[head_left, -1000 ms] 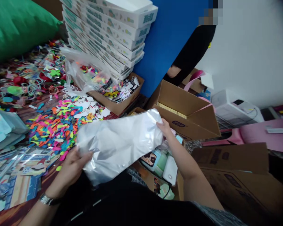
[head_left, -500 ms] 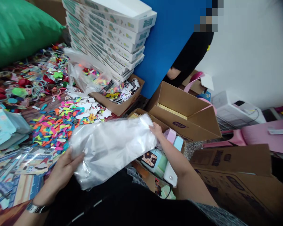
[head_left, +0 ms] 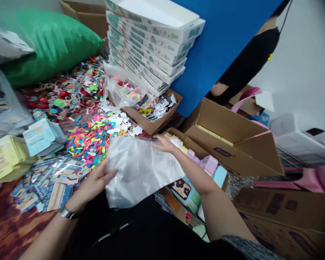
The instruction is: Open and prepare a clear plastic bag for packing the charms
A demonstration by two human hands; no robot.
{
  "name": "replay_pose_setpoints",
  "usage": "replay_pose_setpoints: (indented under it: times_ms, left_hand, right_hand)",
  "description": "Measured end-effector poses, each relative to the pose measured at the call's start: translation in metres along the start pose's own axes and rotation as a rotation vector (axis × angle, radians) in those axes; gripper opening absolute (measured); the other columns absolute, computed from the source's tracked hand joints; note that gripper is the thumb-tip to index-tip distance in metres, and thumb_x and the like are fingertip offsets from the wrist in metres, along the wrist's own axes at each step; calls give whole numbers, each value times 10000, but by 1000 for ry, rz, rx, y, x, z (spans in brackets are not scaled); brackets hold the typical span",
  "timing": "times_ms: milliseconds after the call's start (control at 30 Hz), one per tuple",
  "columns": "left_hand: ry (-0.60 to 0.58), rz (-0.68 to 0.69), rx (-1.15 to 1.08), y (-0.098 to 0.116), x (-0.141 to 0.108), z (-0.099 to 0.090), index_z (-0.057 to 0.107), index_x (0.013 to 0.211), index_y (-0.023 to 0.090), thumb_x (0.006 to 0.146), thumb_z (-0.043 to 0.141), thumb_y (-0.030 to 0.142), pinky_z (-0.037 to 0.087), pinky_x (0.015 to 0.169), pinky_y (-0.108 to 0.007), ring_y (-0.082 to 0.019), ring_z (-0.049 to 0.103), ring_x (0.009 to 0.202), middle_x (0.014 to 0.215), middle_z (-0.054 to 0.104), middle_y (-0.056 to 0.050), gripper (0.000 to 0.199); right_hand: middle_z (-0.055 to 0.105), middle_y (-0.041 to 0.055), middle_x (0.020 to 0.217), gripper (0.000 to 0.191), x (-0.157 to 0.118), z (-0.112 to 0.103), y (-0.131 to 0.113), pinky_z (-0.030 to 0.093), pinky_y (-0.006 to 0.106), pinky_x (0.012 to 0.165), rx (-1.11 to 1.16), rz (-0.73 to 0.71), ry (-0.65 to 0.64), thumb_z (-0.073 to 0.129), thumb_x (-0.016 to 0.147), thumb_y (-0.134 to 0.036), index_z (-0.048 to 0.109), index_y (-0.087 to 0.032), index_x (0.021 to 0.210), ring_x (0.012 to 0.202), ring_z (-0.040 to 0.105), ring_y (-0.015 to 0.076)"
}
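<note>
A clear, whitish plastic bag (head_left: 141, 177) lies across my lap, wrinkled and shiny. My left hand (head_left: 99, 180) grips its left edge, thumb on top and fingers partly hidden. At the bag's upper edge my right hand (head_left: 164, 143) is closed on the plastic, the forearm reaching over a carton (head_left: 176, 133) of pastel cases. Just beyond the bag is a pile of small colourful rubbery pieces (head_left: 88, 135), with white cut-out cards (head_left: 121, 122) beside it. Flat printed packets (head_left: 52, 182) are spread to the left of my left hand.
White printed trays (head_left: 151, 47) stand stacked at the back, beside a shallow carton (head_left: 151, 124) of cut-outs. A green sack (head_left: 62, 43) and yellow folded boxes (head_left: 9, 159) are at left. Open cartons (head_left: 233, 130) fill the right, near another person's black sleeve (head_left: 249, 54).
The view has swung left, bringing yellow boxes into sight. My right hand has shifted from the bag's right end to its upper edge; the right end now hangs loose.
</note>
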State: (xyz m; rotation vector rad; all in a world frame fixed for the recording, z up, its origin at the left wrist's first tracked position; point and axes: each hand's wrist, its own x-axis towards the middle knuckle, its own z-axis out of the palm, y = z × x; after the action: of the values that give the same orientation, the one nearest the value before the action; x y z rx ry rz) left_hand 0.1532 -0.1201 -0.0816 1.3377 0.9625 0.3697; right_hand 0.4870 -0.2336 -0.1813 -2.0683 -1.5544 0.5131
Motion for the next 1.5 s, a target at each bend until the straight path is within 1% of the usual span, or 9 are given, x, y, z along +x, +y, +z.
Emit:
replay_pose_setpoints:
  times_ms: [233,367,433,600,700,800,967,1167,1500]
  left_hand:
    - [-175,-57,-181,-8,-5,6,556,1260,212,676,796,395,548,800,-363,-281,670,922,1095,695,-79,657]
    - [-174,-31,-154,-11,-5,7,533,1282,214,703,775,420,549,761,-343,-269,673,894,1108,689,-82,660]
    - [-185,34,-59,-13,-5,4,527,1274,210,758,713,465,545,777,-346,-270,667,930,1114,681,-83,604]
    - [151,210,591,-18,-8,-8,407,1375,153,786,622,571,538,759,-415,-279,674,829,1002,689,-107,753]
    - [409,494,845,-9,-11,-4,263,1473,132,756,655,573,458,963,-506,-358,578,1151,1327,545,-210,928]
    - [360,664,820,5,-7,8,434,1385,113,744,668,558,375,1058,-508,-380,473,1279,1374,516,-212,814]
    - [-107,213,298,7,14,24,677,796,158,789,612,561,484,605,-288,-175,602,594,674,668,-57,409]
    - [-151,-1,-26,-7,19,25,576,615,160,720,722,545,344,432,-183,-69,438,399,458,522,28,425]
    - [-85,-170,-376,3,7,18,696,947,148,657,804,455,556,611,-269,-178,679,689,877,729,-84,437]
  right_hand:
    - [570,110,1215,415,-21,4,-80,465,356,958,126,-111,240,546,915,-438,576,-232,1274,1044,572,219]
    - [469,84,1384,651,-28,0,-136,523,297,760,333,-306,151,655,829,-506,447,-294,1409,674,552,110]
    - [593,71,1229,456,-20,-4,-149,505,288,770,338,-362,111,612,877,-446,566,-252,1286,651,549,110]
    - [657,13,793,210,3,-17,-150,428,209,727,362,-362,98,502,942,-301,652,-166,882,740,590,115]
    - [635,-19,735,198,13,-24,-148,395,180,675,388,-324,40,514,928,-307,637,-160,878,677,565,86]
    - [629,-26,722,224,19,-30,-150,387,175,651,411,-330,-3,515,926,-347,635,-161,892,647,557,78]
    - [628,-22,710,256,25,-41,-153,390,179,658,413,-299,74,518,925,-375,646,-156,895,647,557,82]
    - [631,-26,708,232,29,-41,-148,368,174,649,296,-288,148,534,921,-334,667,-150,874,649,546,77]
    - [524,109,1256,437,1,-31,-161,504,241,767,268,-371,285,508,940,-390,478,-192,1328,765,597,90]
